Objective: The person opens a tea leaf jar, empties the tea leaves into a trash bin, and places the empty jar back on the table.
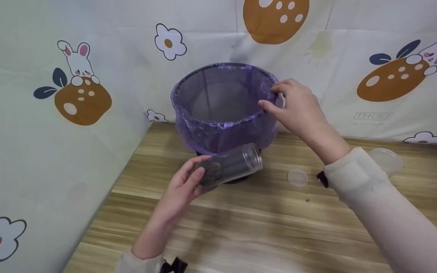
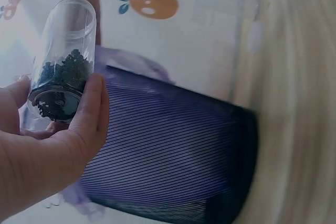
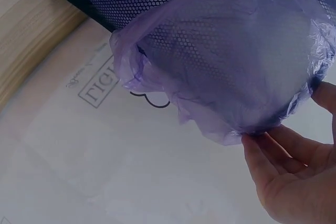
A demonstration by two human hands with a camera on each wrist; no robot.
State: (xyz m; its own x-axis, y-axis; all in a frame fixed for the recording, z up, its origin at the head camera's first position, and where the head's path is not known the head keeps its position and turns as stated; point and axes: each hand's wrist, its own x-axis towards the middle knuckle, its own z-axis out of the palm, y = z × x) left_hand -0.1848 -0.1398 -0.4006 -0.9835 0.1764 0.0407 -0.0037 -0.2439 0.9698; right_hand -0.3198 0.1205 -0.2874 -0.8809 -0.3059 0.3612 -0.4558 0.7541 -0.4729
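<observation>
My left hand (image 1: 182, 185) grips the lower end of a clear jar (image 1: 233, 165). Lidless and tilted, the jar has its mouth toward the right, in front of the bin. Dark, crumbly bits (image 2: 73, 72) are heaped near its bottom in the left wrist view. Behind it stands a dark mesh trash can (image 2: 163, 145), lined with a thin purple trash bag (image 1: 226, 138) folded over the rim. At the right side of that rim, my right hand (image 1: 298, 108) pinches the bag's edge, thumb and fingers set apart along it.
A small translucent lid (image 1: 297, 178) lies on the wooden table (image 1: 279, 231), right of the jar. Farther right, partly behind the right sleeve, is a larger clear plastic piece (image 1: 387, 159). A printed cloth wall (image 1: 127, 83) rises close behind the can and along the left.
</observation>
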